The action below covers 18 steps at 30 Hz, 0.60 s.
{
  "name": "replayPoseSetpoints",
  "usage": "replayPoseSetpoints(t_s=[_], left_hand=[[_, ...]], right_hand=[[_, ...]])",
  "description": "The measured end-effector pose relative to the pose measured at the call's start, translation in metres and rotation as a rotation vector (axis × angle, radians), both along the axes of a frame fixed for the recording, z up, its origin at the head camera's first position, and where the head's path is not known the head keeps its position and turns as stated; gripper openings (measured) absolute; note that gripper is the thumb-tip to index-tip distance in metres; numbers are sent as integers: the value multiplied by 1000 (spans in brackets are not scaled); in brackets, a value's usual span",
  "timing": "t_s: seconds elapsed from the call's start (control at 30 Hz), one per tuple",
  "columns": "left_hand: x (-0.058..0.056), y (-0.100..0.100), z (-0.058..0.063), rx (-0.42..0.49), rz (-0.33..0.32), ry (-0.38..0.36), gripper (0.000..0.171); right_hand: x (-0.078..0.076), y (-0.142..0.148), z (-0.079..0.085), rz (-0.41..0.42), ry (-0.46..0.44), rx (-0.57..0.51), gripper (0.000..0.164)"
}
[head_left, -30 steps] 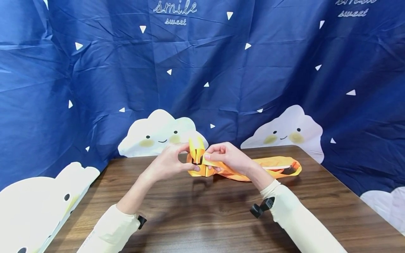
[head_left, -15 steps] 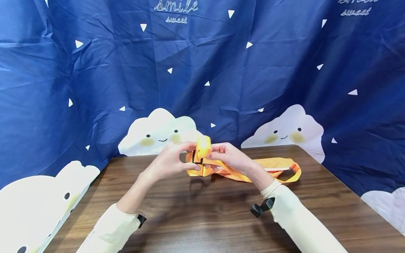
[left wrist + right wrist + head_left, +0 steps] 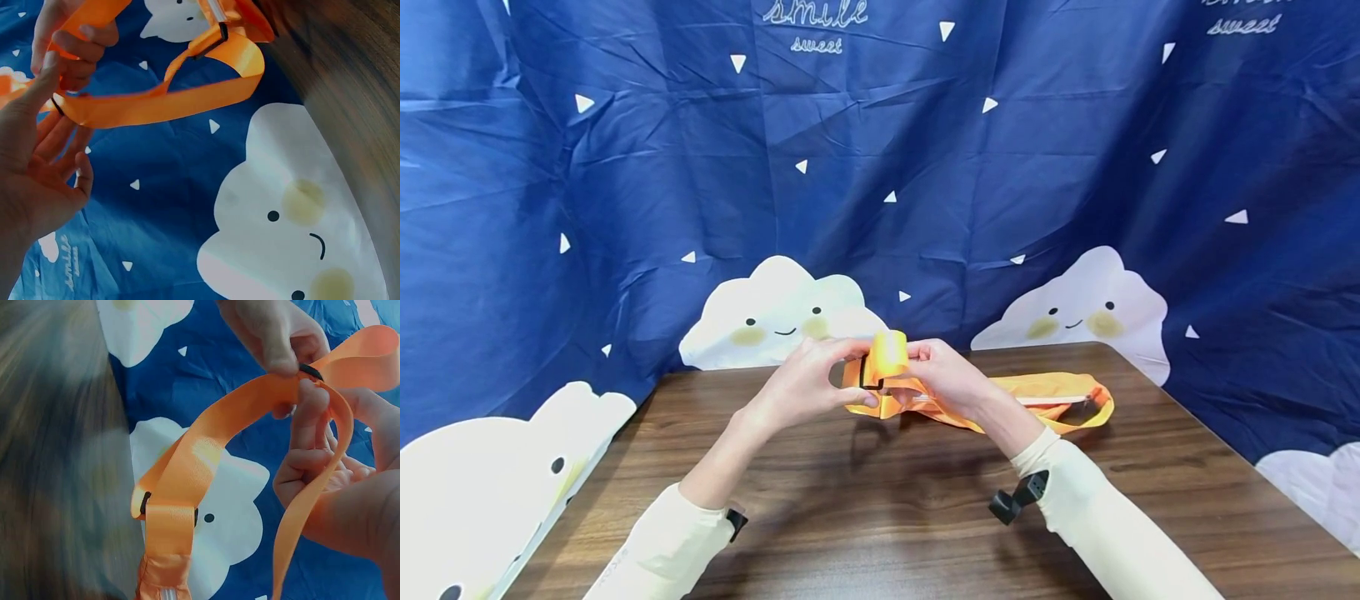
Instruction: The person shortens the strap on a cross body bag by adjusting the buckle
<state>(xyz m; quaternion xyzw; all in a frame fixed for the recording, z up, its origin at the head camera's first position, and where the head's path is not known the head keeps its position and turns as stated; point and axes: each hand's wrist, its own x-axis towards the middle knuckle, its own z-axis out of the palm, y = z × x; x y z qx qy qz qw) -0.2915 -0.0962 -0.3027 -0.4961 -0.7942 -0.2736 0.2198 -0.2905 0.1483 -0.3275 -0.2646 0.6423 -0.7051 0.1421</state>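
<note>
My left hand (image 3: 801, 379) grips a black slide buckle (image 3: 310, 372) on an orange webbing strap (image 3: 247, 403), thumb on one side and fingers on the other. My right hand (image 3: 953, 379) is just beside it, pinching the strap between thumb and bent fingers, so both hands are grasping and meet above the dark wood-grain table (image 3: 850, 508). Between them a loop of strap (image 3: 890, 353) stands up out of the buckle, glossy and almost yellow in the head view. The webbing leads to the only container before me, a long, narrow orange fabric pouch (image 3: 1048, 384), which lies on the table to the right of my hands, partly behind my right wrist. A white zipper (image 3: 1060, 400) runs lengthwise along it; I can't tell whether it is fully closed, and whatever the pouch may contain is hidden from me. At its far right end orange fabric bends round in a loop, dark in the gap. Near the pouch's other end the strap passes through a second black fitting (image 3: 145, 503). Cream sleeves (image 3: 1120, 517) cover my forearms, and beyond the table hangs a navy curtain (image 3: 880, 125) printed with smiling white clouds (image 3: 782, 287) and small triangles.
</note>
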Motion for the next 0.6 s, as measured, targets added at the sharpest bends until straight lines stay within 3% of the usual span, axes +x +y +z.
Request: replayPoseSetpoints(t_s=[0.6], left_hand=[[2, -3, 4, 52, 107, -17, 44]], right_hand=[[5, 0, 14, -102, -37, -107, 12]])
